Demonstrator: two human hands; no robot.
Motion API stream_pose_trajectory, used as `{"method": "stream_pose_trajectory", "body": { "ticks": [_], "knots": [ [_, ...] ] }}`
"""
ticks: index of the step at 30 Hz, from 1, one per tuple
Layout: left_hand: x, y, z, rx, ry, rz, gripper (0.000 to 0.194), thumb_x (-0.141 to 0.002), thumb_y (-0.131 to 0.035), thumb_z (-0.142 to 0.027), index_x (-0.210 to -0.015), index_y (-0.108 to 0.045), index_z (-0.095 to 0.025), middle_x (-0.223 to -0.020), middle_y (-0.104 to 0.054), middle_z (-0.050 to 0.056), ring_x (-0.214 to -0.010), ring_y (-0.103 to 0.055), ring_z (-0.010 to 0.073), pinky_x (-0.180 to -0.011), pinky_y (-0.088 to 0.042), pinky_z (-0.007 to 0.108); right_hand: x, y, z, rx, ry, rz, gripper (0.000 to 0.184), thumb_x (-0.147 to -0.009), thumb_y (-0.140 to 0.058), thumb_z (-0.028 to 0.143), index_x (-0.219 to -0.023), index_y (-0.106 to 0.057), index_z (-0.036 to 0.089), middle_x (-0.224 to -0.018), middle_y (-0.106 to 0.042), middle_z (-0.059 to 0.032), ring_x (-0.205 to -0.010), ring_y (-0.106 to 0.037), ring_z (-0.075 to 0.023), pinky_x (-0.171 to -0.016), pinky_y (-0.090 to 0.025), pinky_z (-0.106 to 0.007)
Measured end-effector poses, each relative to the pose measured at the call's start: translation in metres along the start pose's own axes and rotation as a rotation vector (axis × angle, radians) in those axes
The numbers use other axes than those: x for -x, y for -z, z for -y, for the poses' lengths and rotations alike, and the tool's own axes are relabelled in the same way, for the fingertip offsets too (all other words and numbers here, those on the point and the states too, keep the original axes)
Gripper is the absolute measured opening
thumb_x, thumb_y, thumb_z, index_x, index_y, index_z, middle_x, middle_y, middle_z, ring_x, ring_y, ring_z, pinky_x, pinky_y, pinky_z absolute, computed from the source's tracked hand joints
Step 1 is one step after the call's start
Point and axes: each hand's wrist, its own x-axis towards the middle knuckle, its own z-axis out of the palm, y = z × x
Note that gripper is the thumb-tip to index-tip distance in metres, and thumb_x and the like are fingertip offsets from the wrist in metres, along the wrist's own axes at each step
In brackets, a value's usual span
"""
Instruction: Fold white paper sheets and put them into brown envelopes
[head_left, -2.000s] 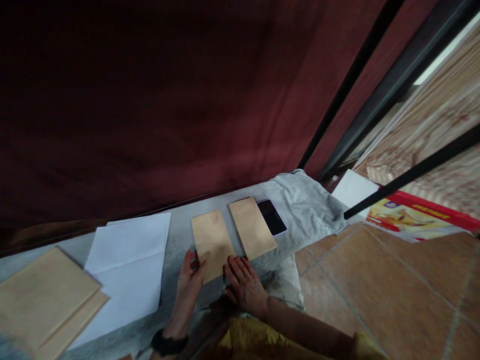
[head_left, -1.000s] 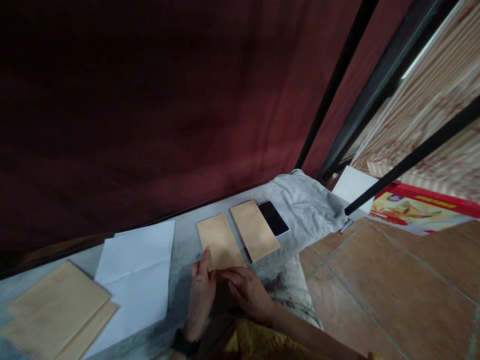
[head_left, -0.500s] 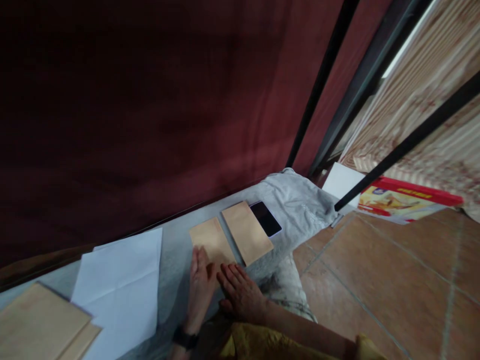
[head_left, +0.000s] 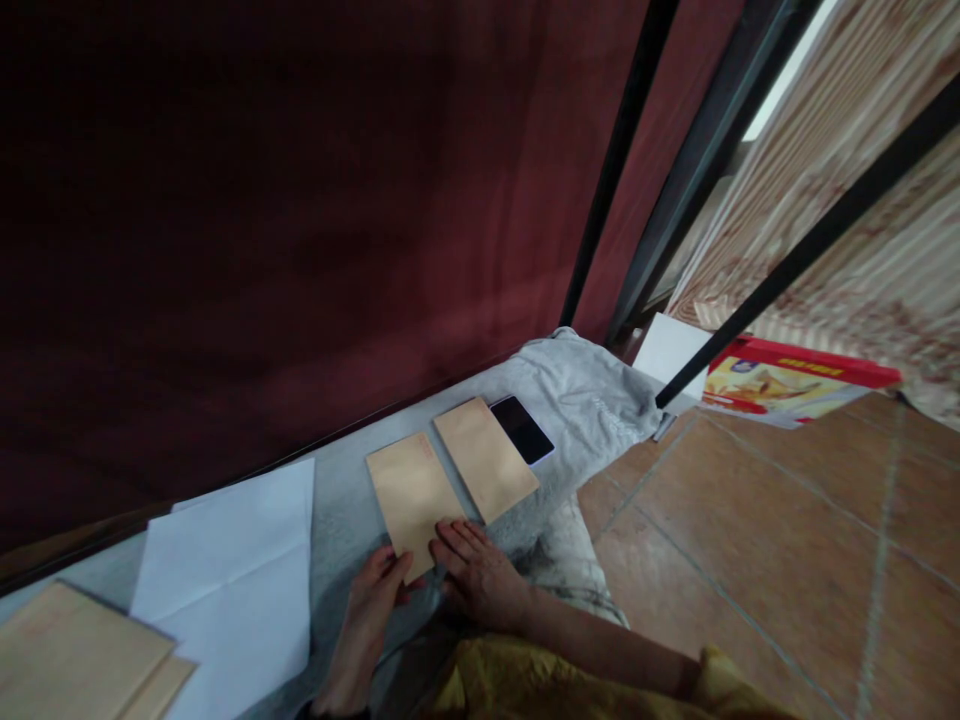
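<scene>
Brown envelope (head_left: 411, 492) at the near edge of the grey-covered table (head_left: 339, 500), between two hands

A yellow garment (head_left: 525, 680) shows nearest, along the bottom edge of the view. Just beyond it, the left hand (head_left: 377, 582) pinches the envelope's near left corner, thumb on top and fingers partly hidden beneath. The right hand (head_left: 480, 572) is not clenched: its fingers lie extended over the near right edge of the same envelope, pressed close together. The envelope lies lengthwise away from the person, with small reddish print near its far end.

At the near left, brown envelopes (head_left: 75, 645) overlap one another, partly cut off by the frame and resting on the lower left part of some white sheets (head_left: 232, 575). A crease runs across the top sheet.

Just to the right of the handled envelope lies a second brown envelope (head_left: 486, 460), and against its right side a dark-screened phone (head_left: 523, 430). Past the phone, the grey cloth (head_left: 596, 385) wrinkles towards the table's far end.

Further off, a red and yellow box (head_left: 787, 385) is on the tiled floor (head_left: 750, 530) beside a white panel (head_left: 670, 355). Behind the table hangs a dark red curtain (head_left: 300, 220)
</scene>
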Motion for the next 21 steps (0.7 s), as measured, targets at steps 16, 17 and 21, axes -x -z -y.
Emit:
{"method": "stream_pose_trajectory", "body": {
  "ticks": [16, 17, 21],
  "knots": [
    [0.003, -0.095, -0.038, 0.204, -0.126, 0.230, 0.049, -0.070, -0.071, -0.052, -0.101, -0.062, -0.015, -0.091, -0.073, 0.006, -0.061, -0.064, 0.0134, -0.053, -0.046, 0.023, 0.035, 0.053, -0.046, -0.095, -0.416, -0.542, 0.046, -0.101, -0.039, 0.026, -0.146, -0.044, 0.026, -0.143, -0.050, -0.0116, -0.133, -0.046, -0.0258, -0.110, -0.041, -0.049],
    [0.002, -0.102, -0.037, 0.190, -0.127, 0.239, 0.047, -0.070, -0.070, -0.052, -0.100, -0.061, -0.015, -0.091, -0.073, 0.006, -0.061, -0.065, 0.0136, -0.053, -0.046, 0.023, 0.039, 0.053, -0.052, -0.085, -0.459, -0.561, 0.044, -0.102, -0.038, 0.028, -0.144, -0.046, 0.026, -0.140, -0.053, -0.0116, -0.129, -0.049, -0.0259, -0.108, -0.043, -0.049],
    [-0.001, -0.118, -0.029, 0.110, -0.131, 0.248, 0.038, -0.074, -0.066, -0.050, -0.093, -0.059, -0.017, -0.089, -0.072, 0.005, -0.064, -0.067, 0.0159, -0.055, -0.049, 0.025, 0.048, 0.054, -0.069, -0.056, -0.586, -0.577, 0.039, -0.103, -0.037, 0.033, -0.138, -0.053, 0.024, -0.127, -0.057, -0.0107, -0.116, -0.054, -0.0252, -0.102, -0.047, -0.047]
  ]
}}
